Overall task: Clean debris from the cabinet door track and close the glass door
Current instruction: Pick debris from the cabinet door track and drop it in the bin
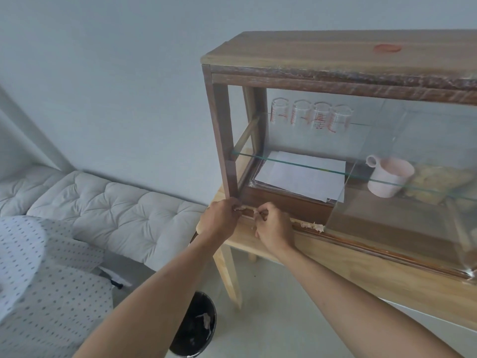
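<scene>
Both hands are at the left end of the cabinet (222,140) door track (304,223), right by the corner post. Left hand (219,219): fingers curled tight, pinching a small tuft of pale debris (240,208) at the track's left end. Right hand (275,228): fingers also curled into a narrow pinch just beside the left hand, fingertips (259,211) on the track; a pale scrap shows at the tips, can't tell how much it holds.

More pale shavings (313,226) sit in the track further right, just at the near edge of the glass door (402,202). The door is slid to the right, leaving the left half of the cabinet open.

Inside: four clear beakers (311,115) in a row at the back with red graduation markings, print too blurred to read. Glass shelf (296,164) across the middle. Below it, white paper sheets (302,177), writing not legible. Behind the door, a white mug (389,177) next to a yellowish sponge-like lump (436,182).

Red round mark (387,48) on the cabinet top, no text readable. Cabinet sits on a light wooden table (361,272). On the floor below the left arm, a black bin (197,326) with pale scraps in it. Quilted white cushion (116,205) to the left. No brand visible anywhere.
</scene>
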Motion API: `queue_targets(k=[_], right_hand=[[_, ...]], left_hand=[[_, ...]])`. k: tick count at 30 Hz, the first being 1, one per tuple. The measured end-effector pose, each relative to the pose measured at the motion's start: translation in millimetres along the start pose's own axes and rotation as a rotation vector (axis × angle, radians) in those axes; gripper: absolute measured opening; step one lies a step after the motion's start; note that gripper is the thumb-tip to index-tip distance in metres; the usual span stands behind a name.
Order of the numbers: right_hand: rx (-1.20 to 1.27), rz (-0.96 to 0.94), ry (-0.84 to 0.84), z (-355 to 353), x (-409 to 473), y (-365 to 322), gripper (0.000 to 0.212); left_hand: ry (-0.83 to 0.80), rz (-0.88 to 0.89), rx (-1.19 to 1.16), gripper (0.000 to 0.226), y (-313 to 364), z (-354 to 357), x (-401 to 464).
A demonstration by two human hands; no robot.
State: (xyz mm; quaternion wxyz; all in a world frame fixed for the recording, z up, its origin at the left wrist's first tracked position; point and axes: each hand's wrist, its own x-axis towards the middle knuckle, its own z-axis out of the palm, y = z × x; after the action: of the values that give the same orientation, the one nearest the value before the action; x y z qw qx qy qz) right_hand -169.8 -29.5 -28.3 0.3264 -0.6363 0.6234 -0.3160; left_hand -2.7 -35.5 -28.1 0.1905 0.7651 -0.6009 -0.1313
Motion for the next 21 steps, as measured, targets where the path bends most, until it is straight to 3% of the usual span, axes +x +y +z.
queue_targets(k=[10, 21], right_hand=[[0.121, 0.01, 0.068, 5.9, -13.0, 3.0, 0.007], [0.123, -0.041, -0.022, 46.3, -44.5, -16.0, 0.007]], left_hand=[[0.061, 0.062, -0.066, 0.014, -9.1, -6.1, -14.2], [0.007, -0.03, -0.171, 0.016, -66.6, -37.1, -46.2]])
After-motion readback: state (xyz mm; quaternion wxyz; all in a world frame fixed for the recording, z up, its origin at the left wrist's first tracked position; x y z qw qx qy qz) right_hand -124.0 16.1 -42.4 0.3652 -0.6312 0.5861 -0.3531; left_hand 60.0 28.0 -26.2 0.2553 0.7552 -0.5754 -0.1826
